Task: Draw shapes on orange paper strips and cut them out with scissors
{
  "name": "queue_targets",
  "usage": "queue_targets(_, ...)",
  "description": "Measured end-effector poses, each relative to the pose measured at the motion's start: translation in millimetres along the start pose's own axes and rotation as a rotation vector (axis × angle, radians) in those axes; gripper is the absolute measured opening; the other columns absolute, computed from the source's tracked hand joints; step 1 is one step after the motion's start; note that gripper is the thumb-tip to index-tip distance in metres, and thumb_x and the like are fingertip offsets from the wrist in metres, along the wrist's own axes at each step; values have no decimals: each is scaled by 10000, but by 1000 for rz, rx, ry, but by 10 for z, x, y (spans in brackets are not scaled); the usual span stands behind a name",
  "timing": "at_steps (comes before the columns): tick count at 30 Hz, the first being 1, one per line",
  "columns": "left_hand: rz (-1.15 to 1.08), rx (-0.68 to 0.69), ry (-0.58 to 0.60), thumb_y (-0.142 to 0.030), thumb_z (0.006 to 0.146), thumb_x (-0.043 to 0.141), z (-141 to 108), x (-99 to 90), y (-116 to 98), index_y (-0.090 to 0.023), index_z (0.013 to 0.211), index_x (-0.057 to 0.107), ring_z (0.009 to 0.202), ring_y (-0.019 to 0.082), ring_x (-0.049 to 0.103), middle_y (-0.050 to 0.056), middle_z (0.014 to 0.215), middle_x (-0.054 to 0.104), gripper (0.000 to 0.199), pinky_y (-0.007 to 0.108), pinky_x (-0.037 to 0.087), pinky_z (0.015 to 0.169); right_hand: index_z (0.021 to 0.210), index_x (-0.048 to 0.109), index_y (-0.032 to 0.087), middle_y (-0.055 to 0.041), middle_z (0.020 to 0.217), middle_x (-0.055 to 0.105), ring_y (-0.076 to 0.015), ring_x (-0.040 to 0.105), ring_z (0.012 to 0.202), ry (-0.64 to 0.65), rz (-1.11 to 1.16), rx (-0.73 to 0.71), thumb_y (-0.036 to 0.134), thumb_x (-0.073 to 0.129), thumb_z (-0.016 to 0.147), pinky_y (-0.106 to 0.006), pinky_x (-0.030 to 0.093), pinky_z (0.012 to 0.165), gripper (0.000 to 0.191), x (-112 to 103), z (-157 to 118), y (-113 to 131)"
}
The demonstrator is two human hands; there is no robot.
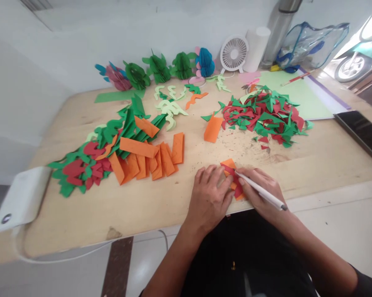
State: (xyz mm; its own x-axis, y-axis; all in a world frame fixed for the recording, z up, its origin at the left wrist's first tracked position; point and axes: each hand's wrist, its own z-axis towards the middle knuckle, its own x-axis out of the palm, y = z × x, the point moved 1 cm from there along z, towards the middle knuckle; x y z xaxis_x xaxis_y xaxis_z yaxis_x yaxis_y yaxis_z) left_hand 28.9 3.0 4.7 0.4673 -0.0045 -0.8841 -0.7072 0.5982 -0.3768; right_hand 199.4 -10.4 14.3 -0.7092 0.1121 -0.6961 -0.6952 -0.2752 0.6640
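A folded orange paper piece [227,162] lies near the table's front edge, with a red paper cutout [237,189] on top of it. My left hand [209,192] presses both down from the left, its fingers bent and close together. In my right hand [263,187] is a white pen [263,191], gripped between thumb and fingers. The pen's tip touches the papers at the cutout's edge. Part of the cutout is hidden under my fingers. Just beyond my hands sits another folded orange paper [213,128].
Left are folded orange papers [138,147] and green and red cutouts [73,171]; right, a scrap heap [266,115] and a phone [361,134]. Honeycomb paper figures [158,68], a small fan [234,53] and a clear pouch [312,45] line the back. A white box [22,198] trails a cable.
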Motion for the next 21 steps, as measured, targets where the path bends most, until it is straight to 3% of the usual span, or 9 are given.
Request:
queue_targets(4,9,4,-18,-294,896,504,-5,6,3,-194,1125,644,1198,302,490,128,1265,597,286,541,370,1040,957,666,221,-58,893,745,-205,695,794,-81,98,169,330,523,920,-314,552,696,184,-37,12,-34)
queue_targets(8,11,4,-19,-298,901,500,-5,9,3,-199,1125,645,1193,304,495,126,1260,601,285,544,373,1034,874,646,212,-40,745,718,-178,661,638,-98,118,242,335,560,882,-268,498,533,151,-39,5,-40)
queue_targets(21,11,3,-6,-294,901,492,-8,6,4,-187,1132,641,1203,305,483,128,1278,588,295,546,365,1045,833,636,218,-11,668,683,-128,536,469,-105,36,190,310,552,872,-252,412,448,131,-17,36,-18)
